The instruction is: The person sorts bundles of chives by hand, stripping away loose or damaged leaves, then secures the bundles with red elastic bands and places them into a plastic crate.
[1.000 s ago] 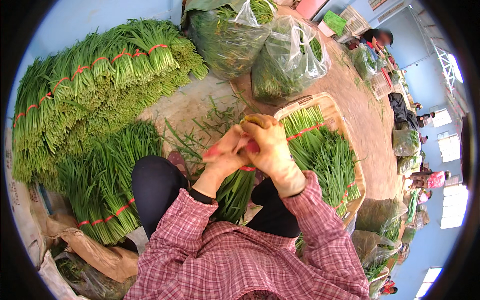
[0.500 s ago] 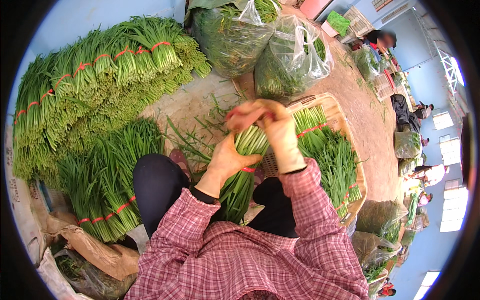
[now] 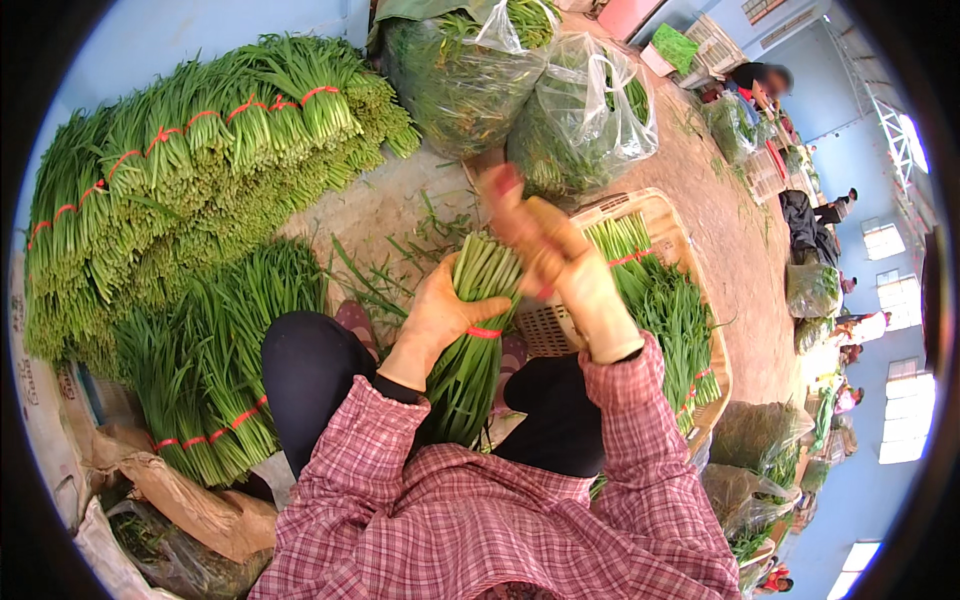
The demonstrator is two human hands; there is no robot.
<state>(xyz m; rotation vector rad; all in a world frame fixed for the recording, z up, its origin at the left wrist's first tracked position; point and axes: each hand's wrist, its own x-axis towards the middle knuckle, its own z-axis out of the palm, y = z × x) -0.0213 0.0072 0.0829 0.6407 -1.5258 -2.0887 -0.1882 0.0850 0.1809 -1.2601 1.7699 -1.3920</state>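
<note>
My gloved left hand (image 3: 440, 312) is wrapped round a bundle of garlic chives (image 3: 487, 266), thumb across the front. A red band (image 3: 485, 333) circles the bundle just below the thumb. Its pale stem ends point away from me, and the leaves hang toward my lap. My gloved right hand (image 3: 555, 245) is lifted just right of the stem ends, smeared by motion. Reddish patches show at its fingers; I cannot make out whether it holds anything. Beside it, a tan plastic crate (image 3: 722, 365) contains more chives (image 3: 660, 300) with red bands.
Banded chive bundles (image 3: 230, 130) are piled high at the left, with another row (image 3: 215, 350) nearer me. Stuffed clear bags (image 3: 585, 120) stand ahead. Loose leaves (image 3: 385, 270) litter the floor. A brown paper sack (image 3: 190, 500) lies at lower left. Other people sit farther off at the right.
My right hand has moved from over the stem ends to their right, uncovering them. My left hand keeps its hold, and the bundle has shifted slightly left.
</note>
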